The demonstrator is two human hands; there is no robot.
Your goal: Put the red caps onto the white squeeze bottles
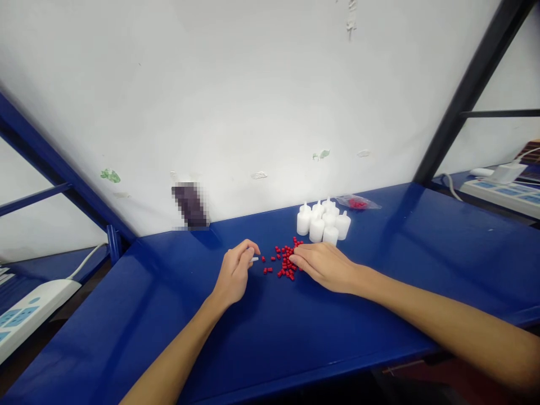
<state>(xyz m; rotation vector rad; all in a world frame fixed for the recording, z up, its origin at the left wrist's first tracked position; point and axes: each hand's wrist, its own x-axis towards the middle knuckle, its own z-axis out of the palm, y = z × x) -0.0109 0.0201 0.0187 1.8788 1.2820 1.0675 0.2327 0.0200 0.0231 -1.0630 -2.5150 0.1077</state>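
Note:
My left hand (237, 270) is closed around a small white nozzle tip (253, 259), which pokes out between thumb and fingers toward the right. Most of that piece is hidden by the hand. Small red caps (287, 265) lie scattered in a loose pile between my two hands. Over the right side of this pile, my right hand (323, 264) has its thumb and fingers pressed together among the caps. What those fingertips hold, if anything, cannot be made out. Just behind my right hand stand several white squeeze bottles (316, 229) with pointed nozzle tops, grouped upright.
A clear plastic bag (358, 203) with red pieces lies behind the bottles near the wall. A dark pixelated object (191, 205) leans on the wall at the back left. White power strips (37, 312) sit beyond the frame bars on both sides of the blue table (270, 349).

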